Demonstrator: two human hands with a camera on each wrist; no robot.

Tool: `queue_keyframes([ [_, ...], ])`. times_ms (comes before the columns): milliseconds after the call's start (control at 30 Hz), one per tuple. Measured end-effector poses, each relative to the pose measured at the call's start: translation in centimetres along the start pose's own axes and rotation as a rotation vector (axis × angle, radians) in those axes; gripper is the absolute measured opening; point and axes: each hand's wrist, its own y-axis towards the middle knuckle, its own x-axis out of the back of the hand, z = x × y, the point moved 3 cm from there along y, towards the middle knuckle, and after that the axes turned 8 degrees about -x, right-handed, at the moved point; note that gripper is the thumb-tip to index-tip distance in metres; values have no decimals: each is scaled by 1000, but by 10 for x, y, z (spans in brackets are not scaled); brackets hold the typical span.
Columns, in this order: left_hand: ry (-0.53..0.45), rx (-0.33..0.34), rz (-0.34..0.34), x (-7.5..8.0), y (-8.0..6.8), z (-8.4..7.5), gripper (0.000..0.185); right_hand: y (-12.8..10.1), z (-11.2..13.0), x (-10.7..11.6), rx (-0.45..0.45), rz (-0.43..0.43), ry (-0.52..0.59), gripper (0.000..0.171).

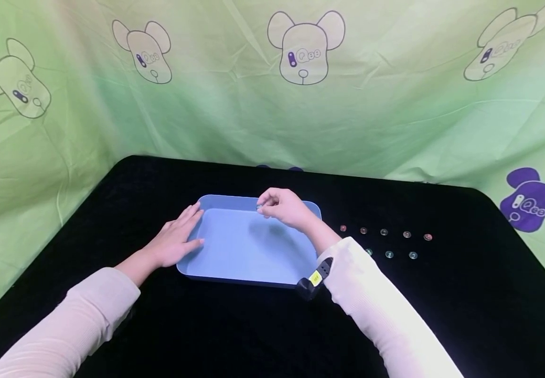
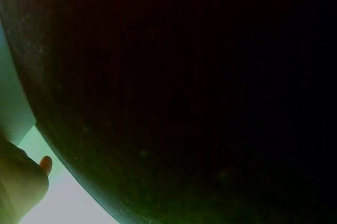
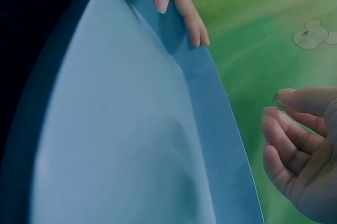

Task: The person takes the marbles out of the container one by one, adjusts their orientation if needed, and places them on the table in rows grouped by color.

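Note:
A shallow blue tray (image 1: 246, 247) lies on the black table, its floor bare apart from shadow. My left hand (image 1: 173, 242) rests along the tray's left side, fingers straight and spread over the rim. Above the tray's far side, my right hand (image 1: 284, 207) pinches a small, round, clear disc (image 3: 279, 103) between thumb and forefinger; the other fingers are curled, as the right wrist view shows. Several similar small round discs (image 1: 384, 232), some reddish and some greenish, lie in two rows right of the tray. My right forearm partly covers the nearer row.
The black table (image 1: 234, 331) has rounded far corners and extends around the tray. Behind it hangs a green cloth (image 1: 225, 121) printed with cartoon heads. A wrist camera (image 1: 312, 281) on my right arm overlaps the tray's near right corner. The left wrist view is mostly dark.

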Motion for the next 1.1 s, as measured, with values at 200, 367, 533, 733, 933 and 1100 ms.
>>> queue_keyframes([
  [200, -10, 0, -3, -1, -1, 0, 65, -7, -4, 4, -7, -26, 20, 12],
  [367, -11, 0, -5, -3, -1, 0, 64, -16, -3, 6, -1, -25, 44, 13],
  [533, -3, -10, -8, -6, -1, 0, 64, -26, -5, 5, -3, -9, 61, 13],
  [733, 0, -12, -8, -5, -2, -1, 64, -34, -6, 5, -14, -11, 91, 14],
  [933, 2, -7, -4, -2, -2, -3, 64, -41, -6, 8, -16, -17, 124, 16],
  [1100, 2, -3, -3, 0, -1, -3, 64, -48, -9, 13, -20, -39, 132, 19],
])
